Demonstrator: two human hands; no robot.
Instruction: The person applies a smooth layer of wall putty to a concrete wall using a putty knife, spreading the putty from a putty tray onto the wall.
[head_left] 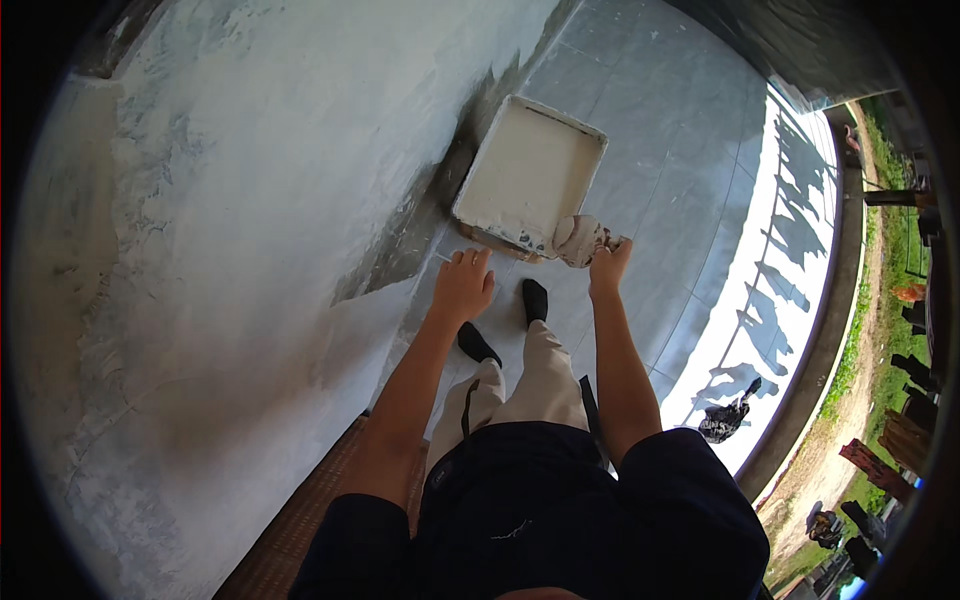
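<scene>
A rectangular tub (553, 114) of smooth off-white plaster stands on the floor in front of my feet, its rim crusted with dried material. My right hand (609, 268) is closed around the handle of a plaster-smeared trowel (577, 241). The trowel's broad blade overlaps the tub's near right corner; whether it touches the rim I cannot tell. My left hand (462, 285) hovers by the near left corner, fingers stretched forward and thumb apart, holding nothing. Its fingertips are close to the rim, with contact unclear.
A patchy pale plastered wall (250, 200) rises along the left, darker near its base. Grey floor tiles (655, 190) spread to the right, with a sunlit strip and shadows beyond. A dark crumpled item (722, 422) lies there. A brown woven surface (300, 510) is at lower left.
</scene>
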